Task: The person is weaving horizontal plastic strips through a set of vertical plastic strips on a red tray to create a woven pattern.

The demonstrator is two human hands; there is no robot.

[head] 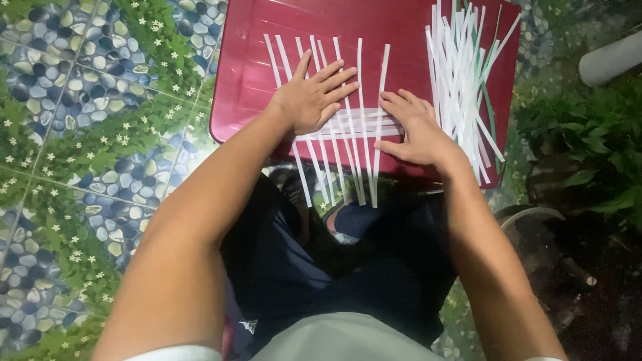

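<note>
The left hand (313, 99) lies flat, fingers spread, pressing white paper strips (348, 134) laid lengthwise on a dark red plastic tray (247, 73); the right hand (416, 130) rests flat, fingers extended, on crosswise strips; strip ends overhang the tray's near edge; a loose pile of strips (461, 73) fills the right side; bare tray remains at left, beside pebble-patterned floor tiles (87, 134).

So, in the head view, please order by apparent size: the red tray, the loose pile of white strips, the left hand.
1. red tray, clearly the largest.
2. loose pile of white strips at its right side.
3. left hand, somewhat smaller than the pile, though the pile's spread makes this less sure.
</note>
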